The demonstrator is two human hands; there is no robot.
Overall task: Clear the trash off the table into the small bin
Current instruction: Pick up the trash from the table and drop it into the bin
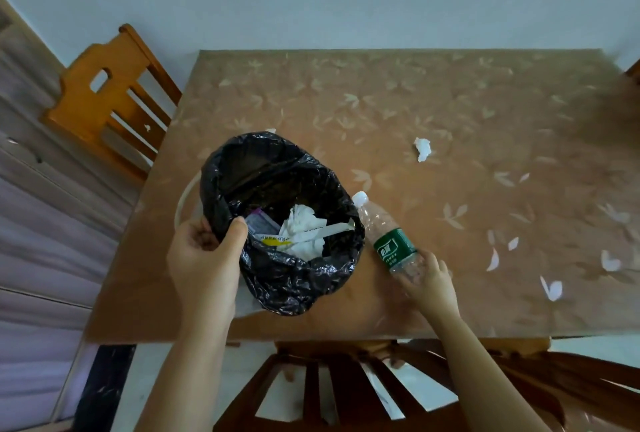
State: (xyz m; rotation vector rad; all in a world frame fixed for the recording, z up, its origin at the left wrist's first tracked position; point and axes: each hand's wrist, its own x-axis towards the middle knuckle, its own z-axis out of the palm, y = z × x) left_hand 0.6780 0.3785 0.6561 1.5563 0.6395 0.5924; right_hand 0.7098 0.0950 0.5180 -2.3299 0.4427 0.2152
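The small bin (pixel 277 279), lined with a black plastic bag, stands on the left part of the table (pixel 433 113). Inside it lie crumpled white tissue, paper strips and wrappers. My left hand (pixel 204 251) grips the bag's rim on the bin's left side. My right hand (pixel 433 279) holds the bottom end of a clear plastic bottle (pixel 388 234) with a green label and white cap, tilted with the cap pointing at the bin's right rim. A crumpled white tissue (pixel 422 149) lies on the table beyond the bottle.
A light wooden chair (pixel 107 99) stands at the table's left end. A dark wooden chair back (pixel 346 386) sits at the near edge, right below my arms. A wall runs behind the table.
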